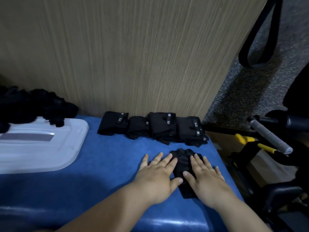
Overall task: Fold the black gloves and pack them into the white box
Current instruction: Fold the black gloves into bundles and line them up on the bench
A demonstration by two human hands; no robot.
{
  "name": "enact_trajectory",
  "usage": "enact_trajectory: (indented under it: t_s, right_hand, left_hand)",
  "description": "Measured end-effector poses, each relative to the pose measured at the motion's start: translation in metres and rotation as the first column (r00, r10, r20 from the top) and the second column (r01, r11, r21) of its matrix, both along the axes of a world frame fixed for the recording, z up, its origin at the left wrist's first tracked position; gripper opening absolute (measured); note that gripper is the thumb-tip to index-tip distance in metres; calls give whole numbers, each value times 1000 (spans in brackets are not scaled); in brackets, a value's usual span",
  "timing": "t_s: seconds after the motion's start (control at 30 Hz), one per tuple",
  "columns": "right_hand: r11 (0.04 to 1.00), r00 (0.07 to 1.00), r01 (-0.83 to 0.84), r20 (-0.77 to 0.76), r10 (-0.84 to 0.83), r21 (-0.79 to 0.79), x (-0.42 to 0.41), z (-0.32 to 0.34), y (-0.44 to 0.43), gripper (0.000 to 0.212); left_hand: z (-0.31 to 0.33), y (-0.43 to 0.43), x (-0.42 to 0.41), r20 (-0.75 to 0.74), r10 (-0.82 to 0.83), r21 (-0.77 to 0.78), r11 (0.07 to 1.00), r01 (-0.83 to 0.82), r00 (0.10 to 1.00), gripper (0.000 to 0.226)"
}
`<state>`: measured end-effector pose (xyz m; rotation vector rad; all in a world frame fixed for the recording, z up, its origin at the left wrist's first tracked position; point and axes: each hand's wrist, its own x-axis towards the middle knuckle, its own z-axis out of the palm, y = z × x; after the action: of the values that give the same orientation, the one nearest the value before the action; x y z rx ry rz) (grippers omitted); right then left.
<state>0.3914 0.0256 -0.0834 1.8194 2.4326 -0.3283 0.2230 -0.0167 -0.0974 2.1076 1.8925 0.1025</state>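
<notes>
A black glove lies flat on the blue table, fingers pointing away from me. My left hand presses its left side with straight fingers. My right hand lies flat on its right side, thumb across the middle. Several folded black gloves stand in a row against the wooden panel behind it. The white box lid lies at the left, with a heap of loose black gloves on its far edge.
A wood-grain panel rises behind the table. To the right, past the table edge, stand a black chair frame, a grey-wrapped handle and yellow-handled tools over a speckled floor.
</notes>
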Motion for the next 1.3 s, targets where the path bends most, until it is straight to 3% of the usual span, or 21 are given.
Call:
enact_trajectory:
  t_s: [0.1,0.2,0.37,0.5,0.67,0.8,0.9,1.13,1.3]
  right_hand:
    - [998,998,55,16,-55,11,-3,5,-2,70]
    - [983,999,54,-13,-52,175,-13,12,-3,66]
    - [920,941,-84,-274,201,383,-54,24,-13,40]
    - [922,879,-202,-354,320,331,-99,20,-25,28]
    - [936,792,-285,-500,351,206,-160,11,-38,11]
    - [920,710,-351,-592,381,172,-216,9,-43,20]
    - [916,675,-373,-633,378,149,-265,10,-40,10]
    - [917,679,-351,-623,387,188,-369,10,-20,46]
    - [946,807,-268,-495,323,180,-408,3,-6,62]
  left_hand:
    - [3,-4,-10,-8,2,0,1000,-2,1000,69]
    - [8,-11,-29,3,47,27,999,-47,999,70]
    - [20,-28,-82,37,218,73,973,-220,975,68]
    - [34,-48,-129,27,365,138,921,-365,931,61]
    - [40,-79,-192,54,537,172,825,-538,842,53]
    - [43,-98,-237,119,673,152,714,-683,730,48]
    - [44,-109,-259,192,721,134,653,-745,666,40]
    - [41,-115,-288,206,781,97,583,-807,589,47]
    - [33,-115,-299,190,777,82,597,-798,600,45]
